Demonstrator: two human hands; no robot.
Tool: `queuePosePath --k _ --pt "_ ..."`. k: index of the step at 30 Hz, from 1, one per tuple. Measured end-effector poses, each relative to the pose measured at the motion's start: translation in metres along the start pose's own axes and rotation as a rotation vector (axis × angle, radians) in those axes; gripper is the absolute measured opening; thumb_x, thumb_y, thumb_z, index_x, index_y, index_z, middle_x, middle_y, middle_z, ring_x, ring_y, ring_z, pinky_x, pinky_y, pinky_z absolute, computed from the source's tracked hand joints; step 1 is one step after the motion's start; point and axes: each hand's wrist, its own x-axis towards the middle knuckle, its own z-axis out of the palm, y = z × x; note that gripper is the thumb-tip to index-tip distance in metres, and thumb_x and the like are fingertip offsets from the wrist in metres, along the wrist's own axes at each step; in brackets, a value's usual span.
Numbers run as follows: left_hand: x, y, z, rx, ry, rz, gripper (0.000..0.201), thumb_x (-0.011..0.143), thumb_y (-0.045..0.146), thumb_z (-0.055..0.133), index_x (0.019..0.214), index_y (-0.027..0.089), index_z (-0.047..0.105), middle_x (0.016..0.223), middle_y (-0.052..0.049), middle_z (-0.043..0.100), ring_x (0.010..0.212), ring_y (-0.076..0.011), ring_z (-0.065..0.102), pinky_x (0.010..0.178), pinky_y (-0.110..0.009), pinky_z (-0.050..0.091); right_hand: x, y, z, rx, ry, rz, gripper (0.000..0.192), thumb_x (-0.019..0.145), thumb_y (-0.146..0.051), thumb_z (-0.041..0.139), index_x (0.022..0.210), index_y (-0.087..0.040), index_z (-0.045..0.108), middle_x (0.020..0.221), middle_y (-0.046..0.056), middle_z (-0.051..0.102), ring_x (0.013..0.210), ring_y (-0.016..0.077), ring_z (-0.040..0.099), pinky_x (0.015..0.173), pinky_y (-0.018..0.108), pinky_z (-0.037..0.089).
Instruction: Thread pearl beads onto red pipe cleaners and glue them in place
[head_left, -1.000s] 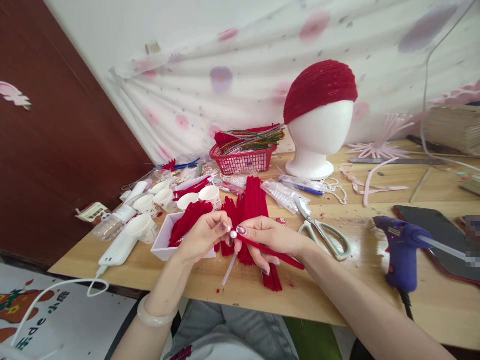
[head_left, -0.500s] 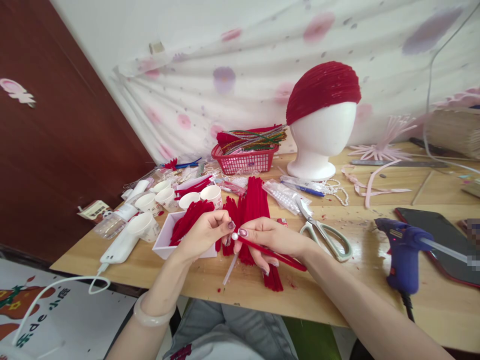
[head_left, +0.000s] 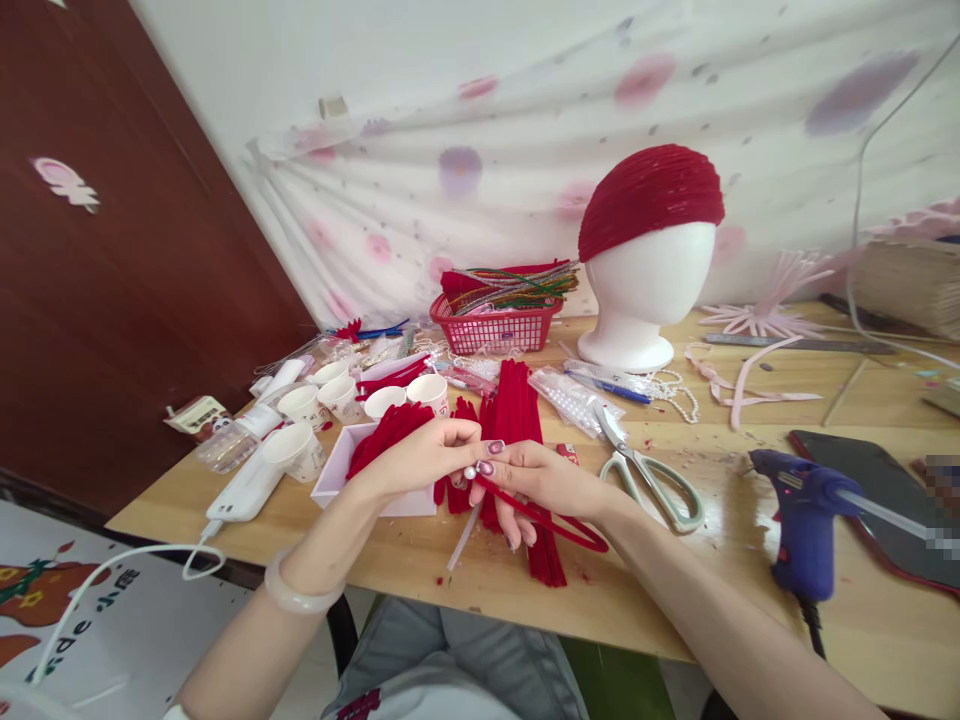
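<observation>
My left hand (head_left: 420,455) and my right hand (head_left: 536,475) meet over the wooden table (head_left: 480,580). My right hand grips a red pipe cleaner (head_left: 559,520) that runs out to the right. A small white pearl bead (head_left: 469,472) sits at its tip, pinched between the fingertips of both hands. Under the hands lies a pile of red pipe cleaners (head_left: 514,420). A white tray (head_left: 337,475) with more red pipe cleaners sits just left of my left hand.
Scissors (head_left: 649,470) lie right of my hands; a blue glue gun (head_left: 802,520) stands further right by a dark phone (head_left: 877,480). Paper cups (head_left: 341,395), a white charger (head_left: 244,490), a red basket (head_left: 491,320) and a foam head with red cap (head_left: 649,250) stand behind.
My left hand's fingers have stretched out along the bead end, meeting my right hand's fingertips. The camera has shifted a little, so everything sits slightly lower and to the right.
</observation>
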Motion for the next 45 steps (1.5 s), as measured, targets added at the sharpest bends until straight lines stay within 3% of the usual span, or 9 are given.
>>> queuePosePath --k 4,11,17,23,33,36,38,40,45 --pt "0.006 -0.001 -0.002 0.01 -0.01 -0.023 0.047 0.08 0.055 0.074 0.059 0.022 0.049 0.049 0.003 0.06 0.046 -0.0108 0.05 0.047 -0.024 0.033 0.001 0.002 0.001 -0.006 0.008 -0.009 0.056 0.087 -0.069 0.066 0.086 -0.014 0.067 0.042 -0.004 0.065 0.028 0.0086 0.048 0.033 0.019 0.036" --pt "0.007 -0.008 -0.009 -0.143 0.235 0.058 0.036 0.084 0.05 0.073 0.072 0.017 0.065 0.057 0.004 0.061 0.053 -0.0107 0.056 0.057 -0.024 0.046 0.0 0.001 -0.001 -0.021 0.094 -0.088 0.042 0.088 -0.056 0.075 0.087 -0.014 0.066 0.052 -0.006 0.064 0.041 0.0074 0.054 0.046 0.02 0.043" --pt "-0.001 -0.019 0.004 -0.395 0.353 0.126 0.044 0.064 0.047 0.092 0.09 0.014 0.077 0.082 -0.004 0.077 0.075 -0.0165 0.071 0.078 -0.032 0.059 0.004 0.011 -0.006 -0.051 0.234 -0.24 0.026 0.102 -0.039 0.064 0.091 -0.015 0.066 0.067 -0.006 0.062 0.05 0.0093 0.057 0.052 0.024 0.052" --pt "0.006 -0.03 0.011 -0.565 0.414 0.155 0.046 0.054 0.042 0.098 0.087 0.015 0.08 0.08 -0.006 0.081 0.075 -0.0147 0.073 0.081 -0.03 0.059 0.006 0.017 -0.008 -0.049 0.319 -0.291 0.025 0.103 -0.037 0.063 0.092 -0.015 0.066 0.067 -0.007 0.06 0.046 0.0069 0.053 0.045 0.02 0.047" --pt "0.005 -0.04 0.011 -0.41 0.422 0.186 0.054 0.066 0.039 0.093 0.112 0.016 0.078 0.095 -0.011 0.083 0.087 -0.0215 0.076 0.079 -0.032 0.06 0.005 0.022 -0.013 -0.017 0.313 -0.251 0.023 0.102 -0.035 0.064 0.095 -0.014 0.067 0.073 -0.005 0.065 0.051 0.0082 0.058 0.048 0.022 0.051" --pt "0.003 -0.039 -0.004 -0.277 0.464 0.215 0.057 0.072 0.043 0.088 0.121 0.017 0.073 0.11 -0.012 0.081 0.1 -0.0253 0.075 0.087 -0.036 0.06 0.005 0.024 -0.015 0.01 0.322 -0.234 0.022 0.102 -0.036 0.064 0.098 -0.014 0.067 0.077 -0.003 0.066 0.054 0.009 0.06 0.05 0.023 0.053" --pt "0.004 -0.034 -0.026 -0.154 0.519 0.231 0.048 0.084 0.048 0.077 0.119 0.016 0.071 0.121 -0.012 0.076 0.107 -0.0249 0.072 0.09 -0.037 0.059 0.005 0.025 -0.016 0.032 0.334 -0.23 0.022 0.102 -0.036 0.064 0.101 -0.014 0.067 0.08 -0.002 0.067 0.055 0.0094 0.061 0.051 0.023 0.053" --pt "0.011 -0.03 -0.055 0.008 0.558 0.207 0.036 0.096 0.044 0.066 0.118 0.015 0.068 0.118 -0.01 0.074 0.101 -0.0225 0.072 0.09 -0.04 0.059 0.006 0.026 -0.017 0.051 0.344 -0.23 0.022 0.102 -0.036 0.064 0.103 -0.014 0.067 0.082 -0.002 0.068 0.057 0.0098 0.062 0.052 0.024 0.054" --pt "0.05 -0.029 -0.11 0.446 0.385 0.053 0.03 0.096 0.034 0.068 0.12 0.017 0.067 0.123 -0.009 0.069 0.101 -0.0246 0.069 0.084 -0.043 0.061 0.006 0.027 -0.019 0.091 0.366 -0.231 0.021 0.102 -0.035 0.064 0.104 -0.014 0.067 0.084 -0.001 0.068 0.059 0.0102 0.063 0.053 0.024 0.055"
